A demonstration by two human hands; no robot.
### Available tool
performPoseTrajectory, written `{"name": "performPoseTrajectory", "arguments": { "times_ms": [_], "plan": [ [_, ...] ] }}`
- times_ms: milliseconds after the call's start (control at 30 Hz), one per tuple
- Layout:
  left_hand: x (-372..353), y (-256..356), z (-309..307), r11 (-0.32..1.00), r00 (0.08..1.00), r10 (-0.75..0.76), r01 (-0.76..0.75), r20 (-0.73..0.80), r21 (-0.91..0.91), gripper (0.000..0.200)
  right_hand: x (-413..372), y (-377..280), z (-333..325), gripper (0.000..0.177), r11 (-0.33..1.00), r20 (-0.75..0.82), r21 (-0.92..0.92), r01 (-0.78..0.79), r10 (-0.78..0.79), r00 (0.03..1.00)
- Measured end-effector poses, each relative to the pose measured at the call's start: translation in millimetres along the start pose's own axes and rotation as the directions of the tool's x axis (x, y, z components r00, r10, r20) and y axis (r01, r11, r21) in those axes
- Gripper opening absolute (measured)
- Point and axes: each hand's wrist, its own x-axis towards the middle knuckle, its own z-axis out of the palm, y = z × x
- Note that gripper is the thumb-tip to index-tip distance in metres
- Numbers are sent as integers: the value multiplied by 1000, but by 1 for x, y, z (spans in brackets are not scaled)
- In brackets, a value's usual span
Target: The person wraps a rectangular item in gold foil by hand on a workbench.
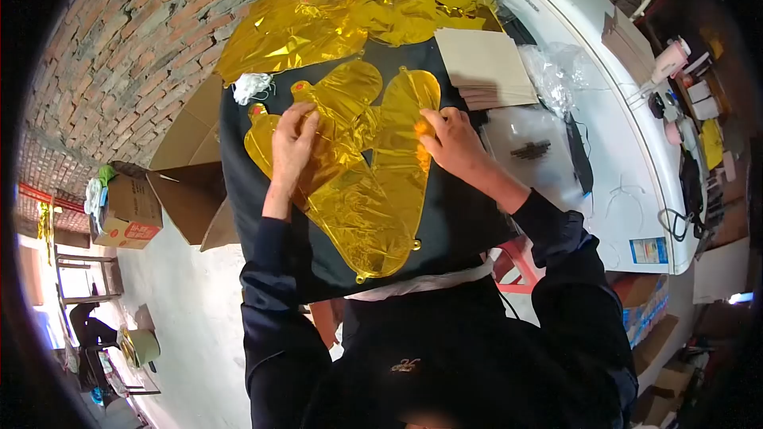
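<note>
Foil balloon (pixel 366 222), gold and flat, lies on the dark-covered table (pixel 477 218) before me. My left hand (pixel 294 147) touches its left part; my right hand (pixel 457 143) is at its right edge, beside an orange patch (pixel 423 155). I cannot tell whether either grip is clamped. Beyond lie more gold foil sheets (pixel 294 28); I see a pale card stack (pixel 485 67) to the right.

Black tabletop's (pixel 470 218) got a gold foil piece (pixel 362 218) under the left hand (pixel 292 147) and right hand (pixel 459 144), foil sheets (pixel 294 28) beyond both lol.
</note>
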Motion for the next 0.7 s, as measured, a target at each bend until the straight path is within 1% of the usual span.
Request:
{"name": "performPoseTrajectory", "arguments": {
  "times_ms": [33,67,100,133,167,200,233,300,333,400,467,500,533,567,600,700],
  "plan": [
    [1,-4,4,996,999,-41,41,6,-79,29,4,3,4,55,1000,4,5,-21,21,1000],
    [0,-1,9,991,998,-60,61,8,-120,28,9,9,7,54,997,43,26,-68,67,997],
    [1,1,14,995,999,-37,36,-10,-91,28,14,21,15,51,999,20,23,-34,34,999],
    [1,-6,19,994,999,-48,47,-13,-99,28,19,22,9,49,995,43,64,-71,68,997],
    [2,-1,23,993,998,-58,56,-14,-108,28,23,19,1,48,989,67,102,-109,102,992],
    [0,5,24,994,998,-70,70,-1,-78,28,25,18,-1,42,974,36,170,-149,145,989],
    [1,4,27,996,999,-42,42,7,-74,28,30,22,3,36,958,21,221,-181,180,983],
    [4,1,30,998,1000,9,-8,24,-67,28,32,31,7,30,930,50,296,-219,213,976],
    [2,7,28,981,992,-89,103,90,-163,30,34,37,11,29,931,42,315,-187,183,982],
    [-2,29,17,995,998,0,6,59,-102,32,35,48,23,26,926,23,356,-123,123,992],
    [-6,31,3,994,993,110,-109,42,-14,33,36,41,12,21,889,102,409,-208,182,978],
    [-10,28,-8,990,992,124,-125,19,69,33,35,37,9,20,863,149,432,-263,219,964],
    [-16,29,-19,979,990,138,-136,-1,151,33,34,39,9,20,882,126,406,-241,207,970],
    [-22,28,-30,962,988,153,-144,-20,232,33,32,41,9,20,880,140,396,-262,224,965],
    [-31,23,-41,954,990,138,-128,-20,273,34,30,43,8,20,881,148,392,-264,223,964],
    [-63,32,-62,914,1000,16,-8,-17,405,35,28,42,6,20,889,163,387,-246,196,967]
  ]
}}
